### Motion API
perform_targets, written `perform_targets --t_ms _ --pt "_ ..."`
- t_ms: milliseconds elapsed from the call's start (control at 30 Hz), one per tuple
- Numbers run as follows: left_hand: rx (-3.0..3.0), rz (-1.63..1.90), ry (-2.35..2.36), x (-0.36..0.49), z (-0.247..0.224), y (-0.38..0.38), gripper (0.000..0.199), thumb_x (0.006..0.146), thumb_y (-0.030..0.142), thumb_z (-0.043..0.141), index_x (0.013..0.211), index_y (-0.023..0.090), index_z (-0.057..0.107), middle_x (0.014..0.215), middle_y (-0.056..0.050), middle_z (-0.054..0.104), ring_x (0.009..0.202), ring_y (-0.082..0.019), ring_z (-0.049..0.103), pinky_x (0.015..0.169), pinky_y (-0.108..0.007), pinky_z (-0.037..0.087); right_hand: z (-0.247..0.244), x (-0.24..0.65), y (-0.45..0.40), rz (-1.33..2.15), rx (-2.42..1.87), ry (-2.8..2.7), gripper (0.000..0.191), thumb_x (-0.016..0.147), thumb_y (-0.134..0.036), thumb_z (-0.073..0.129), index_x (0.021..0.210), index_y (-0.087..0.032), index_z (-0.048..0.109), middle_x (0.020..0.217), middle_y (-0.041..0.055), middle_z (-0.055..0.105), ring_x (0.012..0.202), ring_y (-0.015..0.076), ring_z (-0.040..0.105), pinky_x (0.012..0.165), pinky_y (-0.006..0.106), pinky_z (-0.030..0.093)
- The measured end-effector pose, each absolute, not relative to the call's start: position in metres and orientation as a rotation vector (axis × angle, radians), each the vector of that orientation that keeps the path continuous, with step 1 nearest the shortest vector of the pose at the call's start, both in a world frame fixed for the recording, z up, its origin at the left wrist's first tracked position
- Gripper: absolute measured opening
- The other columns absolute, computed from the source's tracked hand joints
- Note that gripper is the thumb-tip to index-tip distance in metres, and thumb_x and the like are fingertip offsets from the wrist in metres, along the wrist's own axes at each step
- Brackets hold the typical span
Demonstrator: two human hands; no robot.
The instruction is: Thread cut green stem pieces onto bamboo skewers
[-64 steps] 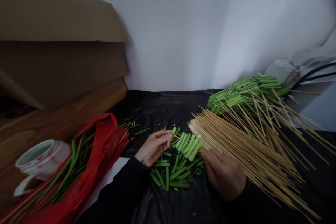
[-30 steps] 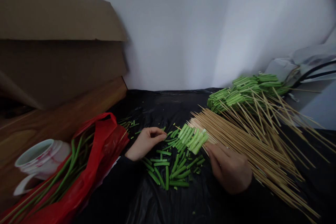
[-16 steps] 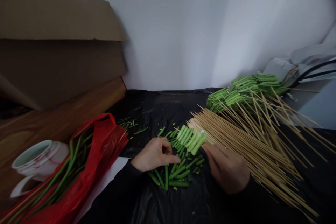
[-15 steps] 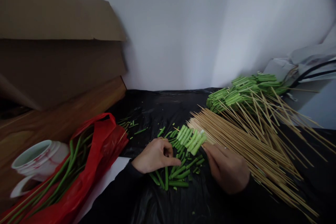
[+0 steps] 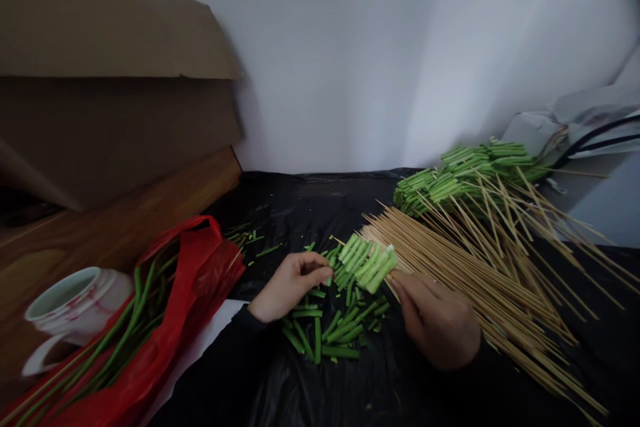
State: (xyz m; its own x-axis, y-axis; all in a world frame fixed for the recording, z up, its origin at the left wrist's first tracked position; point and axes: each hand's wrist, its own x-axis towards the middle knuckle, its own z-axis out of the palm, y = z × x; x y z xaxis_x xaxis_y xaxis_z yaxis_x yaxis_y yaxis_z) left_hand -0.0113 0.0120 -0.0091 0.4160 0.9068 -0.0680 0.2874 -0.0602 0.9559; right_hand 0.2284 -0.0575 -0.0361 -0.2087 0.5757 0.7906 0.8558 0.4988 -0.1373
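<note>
My right hand [image 5: 435, 317] is closed around the lower end of a bamboo skewer, most of which its fingers hide. Threaded side by side on that skewer is a row of pale green garlic scape pieces [image 5: 367, 262], and the skewer's tip pokes out past the far left piece. Just left of the row, my left hand [image 5: 293, 282] has thumb and index finger pinched together on a short garlic scape piece [image 5: 329, 279]. Below both hands, loose cut garlic scape pieces [image 5: 345, 332] lie scattered on the black plastic sheet [image 5: 310, 203].
Bare bamboo skewers [image 5: 465, 273] lie in a large bundle on the right. Behind them is a pile of filled skewers [image 5: 465, 170]. On the left are a red plastic bag [image 5: 195, 280] of long scapes, a white mug [image 5: 75, 300] and a cardboard box [image 5: 120, 140].
My left hand has lifted from the loose pieces up toward the skewer's tip, with a piece now in its pinch. The right hand and skewer have shifted slightly right.
</note>
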Motion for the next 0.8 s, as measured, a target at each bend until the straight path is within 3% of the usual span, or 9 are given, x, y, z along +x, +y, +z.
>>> perform_targets --t_ms 167,333,567,800 --pt "1.089 0.877 1.000 -0.0143 -0.0109 0.0166 0.027 0.074 0.036 0.075 0.089 0.013 0.072 0.083 -0.006 0.069 0.073 -0.010 0.060 0.068 -0.019 0.045 -0.0355 0.2268 -0.0583 -0.429 -1.169 -1.904 0.019 0.094 -0.016 0.049 0.100 -0.013 0.066 0.076 0.0048 0.068 0.069 0.0131 0.064 0.066 0.024 0.046" --pt "0.785 0.906 0.902 -0.0148 -0.0122 0.0169 0.028 0.072 0.022 0.077 0.097 0.012 0.071 0.084 -0.007 0.069 0.072 -0.010 0.062 0.065 -0.018 0.049 -0.0344 0.2264 -0.0590 -0.399 -1.168 -1.924 0.021 0.094 -0.016 0.047 0.102 -0.014 0.066 0.075 0.0039 0.067 0.067 0.0127 0.063 0.064 0.024 0.046" --pt "0.729 0.971 0.872 -0.0126 -0.0129 0.0173 0.020 0.075 0.015 0.074 0.095 0.011 0.069 0.084 -0.007 0.069 0.071 -0.010 0.064 0.064 -0.018 0.051 -0.0334 0.2256 -0.0590 -0.401 -1.167 -1.944 0.023 0.094 -0.016 0.046 0.100 -0.012 0.068 0.074 0.0052 0.067 0.066 0.0130 0.063 0.067 0.025 0.048" --pt "0.751 0.990 0.869 -0.0110 -0.0134 0.0161 0.028 0.071 0.017 0.079 0.096 0.011 0.071 0.087 -0.007 0.070 0.073 -0.010 0.064 0.064 -0.017 0.051 -0.0391 0.2237 -0.0584 -0.420 -1.185 -1.990 0.027 0.095 -0.016 0.042 0.099 -0.013 0.068 0.072 0.0044 0.066 0.064 0.0126 0.062 0.063 0.024 0.045"
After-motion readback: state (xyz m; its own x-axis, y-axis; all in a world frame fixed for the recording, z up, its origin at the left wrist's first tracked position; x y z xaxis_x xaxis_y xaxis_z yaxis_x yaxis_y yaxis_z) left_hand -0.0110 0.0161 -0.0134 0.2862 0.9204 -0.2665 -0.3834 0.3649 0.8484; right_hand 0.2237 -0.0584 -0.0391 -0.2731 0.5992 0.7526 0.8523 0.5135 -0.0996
